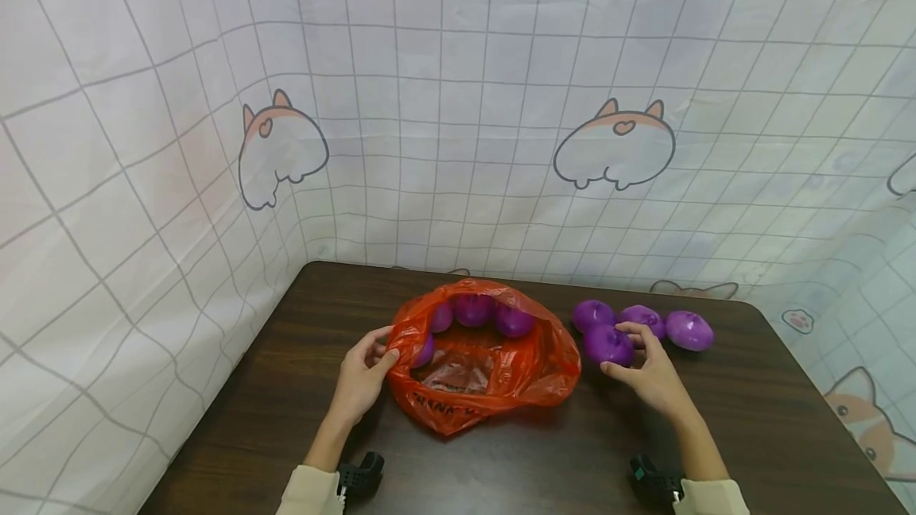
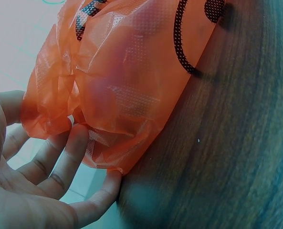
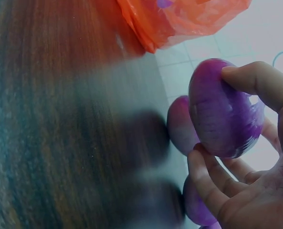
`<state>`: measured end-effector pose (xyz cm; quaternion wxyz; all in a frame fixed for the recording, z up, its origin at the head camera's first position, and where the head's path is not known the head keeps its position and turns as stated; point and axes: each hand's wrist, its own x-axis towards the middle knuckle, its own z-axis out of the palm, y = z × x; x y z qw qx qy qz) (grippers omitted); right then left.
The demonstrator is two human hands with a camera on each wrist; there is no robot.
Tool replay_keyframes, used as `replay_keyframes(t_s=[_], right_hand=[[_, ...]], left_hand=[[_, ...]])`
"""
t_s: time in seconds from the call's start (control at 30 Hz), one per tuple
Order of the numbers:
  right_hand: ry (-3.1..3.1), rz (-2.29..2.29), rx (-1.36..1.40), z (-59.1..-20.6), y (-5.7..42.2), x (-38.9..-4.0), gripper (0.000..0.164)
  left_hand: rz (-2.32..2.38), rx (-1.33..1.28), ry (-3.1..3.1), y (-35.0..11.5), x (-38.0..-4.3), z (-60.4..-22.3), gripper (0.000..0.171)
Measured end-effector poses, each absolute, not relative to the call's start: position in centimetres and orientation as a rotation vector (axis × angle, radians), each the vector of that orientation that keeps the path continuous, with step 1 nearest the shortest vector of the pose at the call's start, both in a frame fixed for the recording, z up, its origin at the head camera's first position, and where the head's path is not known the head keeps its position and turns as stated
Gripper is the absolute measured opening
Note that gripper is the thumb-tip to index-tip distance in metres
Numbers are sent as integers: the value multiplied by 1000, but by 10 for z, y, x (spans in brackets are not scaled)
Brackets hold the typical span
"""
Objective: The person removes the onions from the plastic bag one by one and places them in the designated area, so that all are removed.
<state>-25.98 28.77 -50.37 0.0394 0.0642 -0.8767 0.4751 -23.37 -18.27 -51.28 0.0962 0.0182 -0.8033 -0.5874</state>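
A glossy purple ball [image 1: 607, 346] sits at the right of the tabletop [image 1: 286, 388], gripped between the thumb and fingers of the right hand [image 1: 653, 376], with three more balls [image 1: 689, 331] just beyond it and to its right. Left of it, the left hand's [image 1: 360, 378] fingers pinch the left rim of a red plastic bag [image 1: 561, 376] (four purple balls [image 1: 474, 310] show inside), before a grid-patterned backdrop [image 1: 458, 141].
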Motion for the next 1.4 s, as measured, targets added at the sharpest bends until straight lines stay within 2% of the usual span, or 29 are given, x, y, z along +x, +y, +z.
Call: replay_keyframes(t_s=[0.7, 1.4], right_hand=[[-2785, 1372, 258, -518, 292, -265, 69], [-2756, 1522, 288, -520, 293, -263, 70]], left_hand=[[-1744, 57, -2381, -182, -235, -512, 37], [-1748, 71, -2393, -182, -233, -512, 37]])
